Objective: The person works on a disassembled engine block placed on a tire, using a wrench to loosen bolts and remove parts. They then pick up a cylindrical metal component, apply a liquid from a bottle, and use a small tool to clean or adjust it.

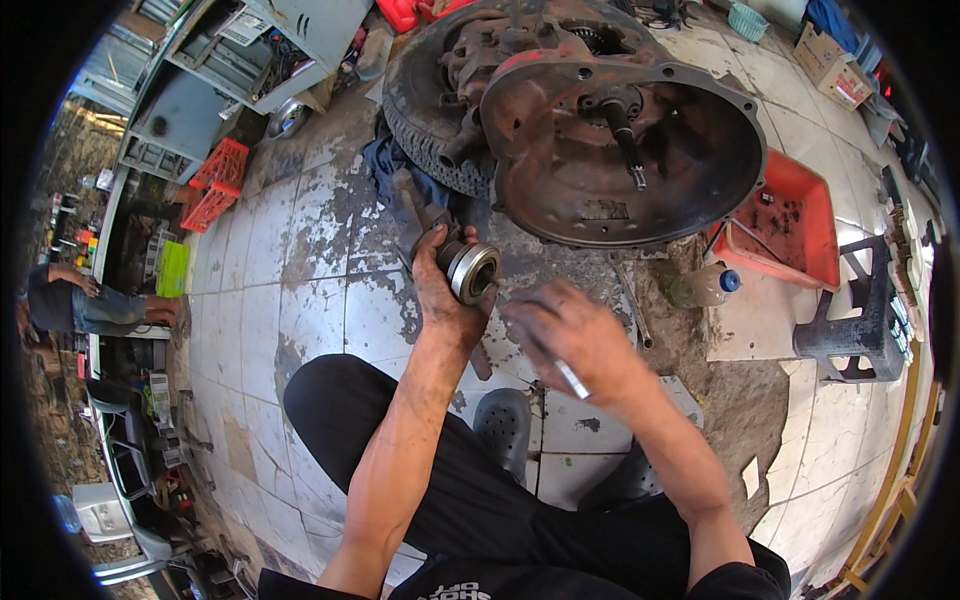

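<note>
My left hand (447,300) is wrapped round a bearing (473,272), a shiny steel ring with a dark open centre, tilted toward me. Behind the hand a brown metal bar (408,205) reaches up; whether it is joined to the bearing is hidden. My right hand (570,340), smeared by motion, grips a slim metal rod-shaped tool (573,381). The rod's shiny end sticks out below the fist, and its other end points toward the bearing, close to its right side. Just beyond both hands lies a rusty gearbox with a bell-shaped housing (625,190) and a splined shaft (625,145).
A tyre (425,140) lies beneath the gearbox. On the right are a red tray (800,230), a bottle with a blue cap (712,286) and a dark plastic stool (858,325). A red crate (215,185) stands left. Another person (100,300) is at the far left.
</note>
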The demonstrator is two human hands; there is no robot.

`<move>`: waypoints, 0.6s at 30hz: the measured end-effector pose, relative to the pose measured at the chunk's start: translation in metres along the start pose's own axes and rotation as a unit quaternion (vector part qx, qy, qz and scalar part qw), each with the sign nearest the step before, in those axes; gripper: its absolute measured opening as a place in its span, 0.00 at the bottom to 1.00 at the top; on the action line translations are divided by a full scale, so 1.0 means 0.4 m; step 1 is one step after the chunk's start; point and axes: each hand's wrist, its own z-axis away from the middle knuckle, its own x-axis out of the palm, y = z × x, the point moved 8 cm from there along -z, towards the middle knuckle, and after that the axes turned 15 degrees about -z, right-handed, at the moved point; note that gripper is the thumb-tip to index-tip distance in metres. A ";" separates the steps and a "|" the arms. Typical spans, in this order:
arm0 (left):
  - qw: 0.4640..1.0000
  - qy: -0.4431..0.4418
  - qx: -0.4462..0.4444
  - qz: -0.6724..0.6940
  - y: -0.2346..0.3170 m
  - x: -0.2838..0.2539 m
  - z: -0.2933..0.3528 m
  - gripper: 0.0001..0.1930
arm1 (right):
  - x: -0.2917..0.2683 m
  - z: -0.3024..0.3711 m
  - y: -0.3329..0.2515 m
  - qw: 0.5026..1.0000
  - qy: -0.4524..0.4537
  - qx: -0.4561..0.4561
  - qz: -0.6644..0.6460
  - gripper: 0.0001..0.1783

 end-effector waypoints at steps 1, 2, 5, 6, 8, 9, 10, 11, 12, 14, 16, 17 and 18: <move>1.000 -0.005 0.010 -0.023 0.006 -0.007 -0.004 0.18 | 0.015 -0.002 -0.018 1.000 0.008 -0.019 0.007 0.21; 0.999 -0.011 0.020 -0.045 0.015 0.000 0.000 0.18 | 0.015 -0.008 -0.021 0.999 0.013 -0.007 -0.034 0.20; 0.989 0.010 0.136 -0.062 0.033 0.018 0.036 0.21 | -0.051 -0.001 0.030 0.997 0.000 0.020 -0.080 0.22; 0.989 0.007 0.137 -0.051 0.035 0.017 0.038 0.22 | -0.038 0.005 0.041 0.998 -0.006 0.040 -0.042 0.21; 0.999 -0.036 0.025 0.029 0.016 0.010 0.001 0.23 | -0.008 0.013 0.028 0.997 0.020 0.037 -0.069 0.19; 0.997 -0.059 0.019 0.039 0.015 0.021 0.002 0.23 | 0.002 0.015 0.019 0.995 0.033 0.036 -0.081 0.18; 0.995 -0.083 0.013 0.048 0.012 0.034 0.006 0.24 | -0.012 0.016 0.004 0.994 0.063 0.031 -0.082 0.15; 0.993 -0.105 0.005 0.058 0.012 0.048 0.013 0.24 | -0.030 0.009 -0.010 0.995 0.072 0.037 -0.056 0.15; 0.993 -0.108 0.001 0.056 0.013 0.049 0.016 0.23 | -0.051 0.002 -0.031 0.995 0.078 0.042 -0.033 0.14; 0.991 -0.120 -0.006 0.051 0.017 0.063 0.020 0.23 | -0.111 -0.020 -0.069 0.993 0.102 0.052 -0.019 0.11; 0.990 -0.067 0.102 -0.066 0.037 0.062 0.049 0.22 | -0.146 -0.025 -0.054 0.985 0.149 0.078 -0.033 0.08; 0.990 -0.063 0.051 -0.115 0.013 0.032 0.018 0.22 | -0.155 -0.025 -0.048 0.980 0.172 0.089 -0.042 0.07; 0.984 -0.066 -0.001 -0.164 -0.007 0.015 -0.007 0.23 | -0.154 -0.025 -0.032 0.976 0.175 0.115 -0.064 0.05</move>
